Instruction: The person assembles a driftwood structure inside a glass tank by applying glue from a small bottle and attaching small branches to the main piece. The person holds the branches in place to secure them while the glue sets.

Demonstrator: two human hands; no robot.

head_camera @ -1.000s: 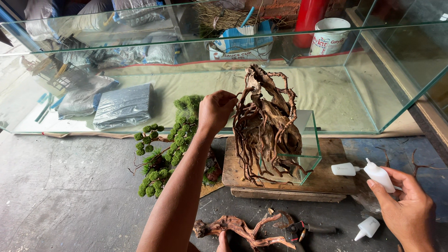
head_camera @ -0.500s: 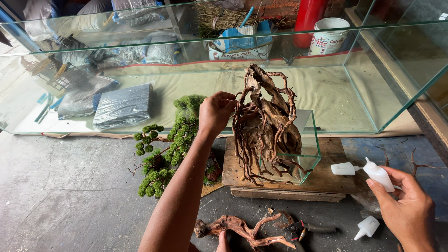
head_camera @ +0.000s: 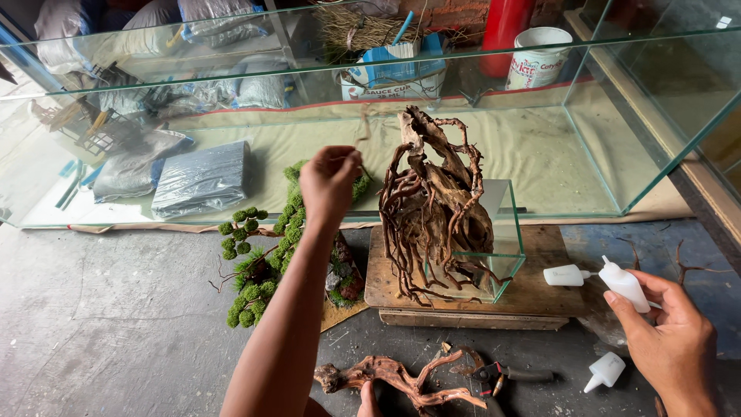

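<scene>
My left hand (head_camera: pixel 330 184) is raised just left of a tall tangled driftwood piece (head_camera: pixel 434 208), with its fingertips pinched on a thin twig (head_camera: pixel 363 133) that sticks upward. The driftwood stands in a small glass tank (head_camera: pixel 502 259) on a wooden board (head_camera: pixel 540 286). At the lower right, my right hand (head_camera: pixel 673 341) holds a small white squeeze bottle (head_camera: pixel 624 283) with its nozzle pointing up and left. A second white bottle (head_camera: pixel 565 275) lies on the board, and a third (head_camera: pixel 603 371) rests on the floor.
A large empty glass aquarium (head_camera: pixel 633 139) spans the back. Green moss-ball branches (head_camera: pixel 258 262) lie left of the board. A loose driftwood branch (head_camera: pixel 390 378) and pliers (head_camera: pixel 502 374) lie on the grey floor in front. Grey bags (head_camera: pixel 202 179), a white bucket (head_camera: pixel 539 58) and a red cylinder (head_camera: pixel 505 27) sit behind.
My left hand has shifted slightly left, away from the driftwood, still pinched. My right hand and its bottle have stayed in place.
</scene>
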